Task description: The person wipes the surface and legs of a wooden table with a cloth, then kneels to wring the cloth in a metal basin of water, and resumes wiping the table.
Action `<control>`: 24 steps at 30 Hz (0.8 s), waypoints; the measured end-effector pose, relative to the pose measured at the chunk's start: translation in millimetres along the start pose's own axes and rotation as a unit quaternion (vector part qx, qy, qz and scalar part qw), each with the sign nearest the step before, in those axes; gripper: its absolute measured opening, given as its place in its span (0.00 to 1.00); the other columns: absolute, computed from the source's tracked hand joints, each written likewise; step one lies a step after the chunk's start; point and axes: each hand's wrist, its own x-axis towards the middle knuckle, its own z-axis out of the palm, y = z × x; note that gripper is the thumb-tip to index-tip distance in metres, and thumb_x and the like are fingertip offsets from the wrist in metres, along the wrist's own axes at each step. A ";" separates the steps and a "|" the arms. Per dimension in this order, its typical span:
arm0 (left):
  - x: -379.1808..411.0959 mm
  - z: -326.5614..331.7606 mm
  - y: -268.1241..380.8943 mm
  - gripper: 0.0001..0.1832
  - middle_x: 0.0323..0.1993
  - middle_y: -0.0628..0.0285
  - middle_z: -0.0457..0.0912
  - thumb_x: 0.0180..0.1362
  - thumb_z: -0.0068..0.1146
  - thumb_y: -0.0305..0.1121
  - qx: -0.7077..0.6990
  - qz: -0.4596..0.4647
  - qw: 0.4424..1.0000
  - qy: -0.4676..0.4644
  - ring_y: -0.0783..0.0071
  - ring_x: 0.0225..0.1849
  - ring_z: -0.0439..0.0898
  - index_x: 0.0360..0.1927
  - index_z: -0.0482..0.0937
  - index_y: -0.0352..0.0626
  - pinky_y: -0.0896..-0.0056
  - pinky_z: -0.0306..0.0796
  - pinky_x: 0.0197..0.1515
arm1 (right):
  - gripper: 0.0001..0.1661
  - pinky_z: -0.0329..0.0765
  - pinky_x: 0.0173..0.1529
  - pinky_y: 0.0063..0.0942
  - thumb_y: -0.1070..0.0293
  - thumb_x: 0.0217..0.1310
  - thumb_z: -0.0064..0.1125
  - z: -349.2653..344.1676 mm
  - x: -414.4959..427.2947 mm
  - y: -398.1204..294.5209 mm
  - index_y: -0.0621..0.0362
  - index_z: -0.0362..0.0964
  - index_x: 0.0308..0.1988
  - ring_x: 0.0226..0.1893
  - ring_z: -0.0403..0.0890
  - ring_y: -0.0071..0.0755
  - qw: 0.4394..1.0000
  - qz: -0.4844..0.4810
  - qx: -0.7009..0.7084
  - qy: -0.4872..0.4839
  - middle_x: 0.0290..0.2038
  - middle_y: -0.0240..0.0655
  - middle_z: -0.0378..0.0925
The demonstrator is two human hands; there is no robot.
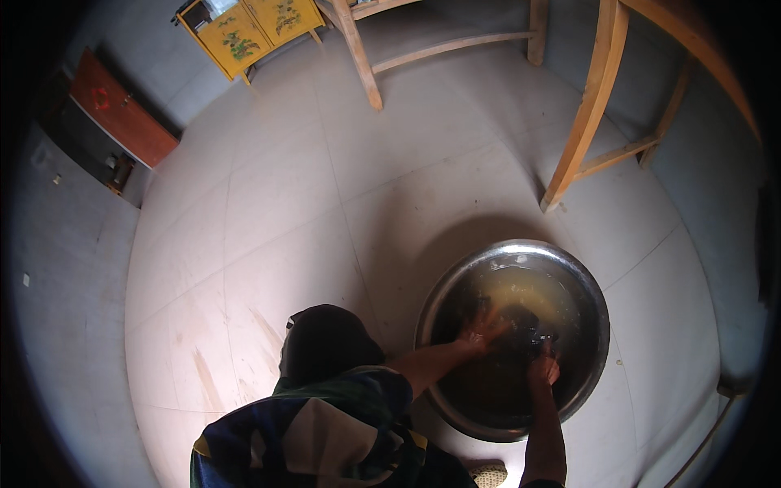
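Observation:
A large round metal basin [595, 268] stands on the floor before me, holding cloudy, yellowish water [518, 287]. Dark wet material [518, 320], perhaps cloth, lies in the water and partly breaks the surface. My left hand [485, 329] reaches in from the left, fingers spread and partly under water, at the left side of that material. At its near right edge is my right hand [544, 369], fingers bent towards the material. Dark water and shadow hide the right fingertips, so whether they grip anything is unclear.
Wooden furniture legs [579, 128] rise beyond the basin, with another wooden frame [360, 61] farther back. A yellow painted cabinet [244, 39] and a reddish door [116, 104] are at upper left. A patterned shoe [490, 473] sits by the basin's near side. A cord [701, 442] runs at lower right.

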 end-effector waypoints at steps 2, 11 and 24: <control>-0.4 5.3 -1.2 0.38 0.68 0.51 0.30 0.49 0.48 0.60 0.008 0.007 1.000 0.008 0.39 0.68 0.33 0.65 0.50 0.72 0.21 0.36 0.57 | 0.42 0.73 0.46 0.45 0.60 0.51 0.57 0.3 -3.7 -0.6 0.31 0.46 0.63 0.45 0.74 0.54 1.000 0.012 -0.028 -0.009 0.52 0.50 0.65; -1.0 -6.9 2.8 0.41 0.67 0.48 0.39 0.46 0.57 0.52 -0.008 0.017 1.000 0.017 0.38 0.67 0.36 0.64 0.55 0.62 0.30 0.47 0.58 | 0.49 0.74 0.46 0.44 0.59 0.52 0.58 17.9 7.7 22.8 0.40 0.34 0.65 0.43 0.76 0.54 0.997 -0.050 -0.058 0.005 0.51 0.54 0.67; -9.2 -100.8 51.1 0.50 0.62 0.40 0.53 0.40 0.66 0.45 -0.216 0.195 0.955 0.065 0.44 0.64 0.53 0.65 0.50 0.49 0.55 0.51 0.63 | 0.14 0.75 0.24 0.16 0.78 0.47 0.54 -198.2 -43.8 -73.6 0.64 0.69 0.40 0.25 0.72 0.19 0.887 -0.201 0.341 -0.238 0.28 0.32 0.71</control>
